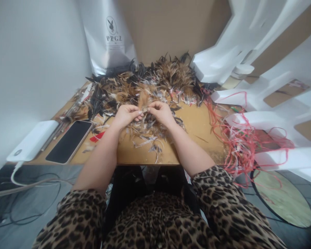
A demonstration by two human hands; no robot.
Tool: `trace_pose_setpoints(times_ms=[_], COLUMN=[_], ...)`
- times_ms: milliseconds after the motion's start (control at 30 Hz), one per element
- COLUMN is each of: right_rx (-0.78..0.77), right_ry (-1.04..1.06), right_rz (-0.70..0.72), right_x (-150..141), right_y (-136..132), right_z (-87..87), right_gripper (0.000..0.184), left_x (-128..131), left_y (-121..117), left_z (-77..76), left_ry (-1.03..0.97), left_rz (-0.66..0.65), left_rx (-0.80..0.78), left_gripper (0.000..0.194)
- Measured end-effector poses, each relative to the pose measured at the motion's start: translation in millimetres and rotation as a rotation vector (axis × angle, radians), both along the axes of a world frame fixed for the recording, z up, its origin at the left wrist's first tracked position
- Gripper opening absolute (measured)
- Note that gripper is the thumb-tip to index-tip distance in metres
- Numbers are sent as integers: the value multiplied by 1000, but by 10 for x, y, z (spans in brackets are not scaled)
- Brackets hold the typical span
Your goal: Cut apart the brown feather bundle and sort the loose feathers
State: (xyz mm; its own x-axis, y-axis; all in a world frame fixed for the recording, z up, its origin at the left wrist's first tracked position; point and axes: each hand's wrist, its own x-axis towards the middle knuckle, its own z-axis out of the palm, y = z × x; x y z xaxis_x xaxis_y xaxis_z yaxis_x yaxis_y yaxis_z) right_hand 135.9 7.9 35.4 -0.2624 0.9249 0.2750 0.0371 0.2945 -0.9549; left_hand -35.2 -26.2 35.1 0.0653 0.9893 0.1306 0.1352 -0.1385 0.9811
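Note:
Both hands meet over the middle of the table, pinching at a small tan feather [144,98] that rises between them. My left hand [128,114] is closed, thumb and forefinger together at the feather's lower end. My right hand [159,111] pinches the same spot from the other side. Just behind them spreads a large pile of brown and black feathers [171,72]. Loose feather scraps [147,133] lie beneath and in front of the hands. What exactly sits between the fingertips is partly hidden.
On the left lie a phone [69,141] and a white power bank [33,140] with a cable. A red scrap [97,137] rests near my left forearm. Tangled pink strings [241,145] hang over the right edge. A silver bag [109,41] stands at the back.

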Motion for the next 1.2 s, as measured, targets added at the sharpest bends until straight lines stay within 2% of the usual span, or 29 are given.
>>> trace_pose_setpoints(times_ms=[200,267,367,433,667,800,967,1100,1200], right_rx=[-13,-35,-68,-64,2,44,55,-20,-74], right_ry=[66,109,122,92,-87,-117,-82,-7,112], right_rz=[14,1,-9,5,99,99,51,63,52], right_x=[0,7,21,28,6,-5,-5,-34,-52], right_y=[15,31,43,28,-41,-6,24,27,12], right_z=[-10,-20,-18,2,26,-24,-45,-68,-54], right_gripper=[17,18,20,19,19,19,15,20,25], left_x=[21,-9,-67,-80,34,48,67,76,62], left_y=[9,36,80,89,6,-17,-37,-34,-15], left_z=[-6,-6,-1,4,14,25,36,22,4], left_ry=[26,-79,-301,-361,-85,-21,37,42,-21], left_rz=[-5,84,285,319,119,48,-13,-52,-31], left_rx=[-26,16,72,67,15,23,-26,-55,-61], left_gripper=[18,18,19,20,25,25,23,23,24])
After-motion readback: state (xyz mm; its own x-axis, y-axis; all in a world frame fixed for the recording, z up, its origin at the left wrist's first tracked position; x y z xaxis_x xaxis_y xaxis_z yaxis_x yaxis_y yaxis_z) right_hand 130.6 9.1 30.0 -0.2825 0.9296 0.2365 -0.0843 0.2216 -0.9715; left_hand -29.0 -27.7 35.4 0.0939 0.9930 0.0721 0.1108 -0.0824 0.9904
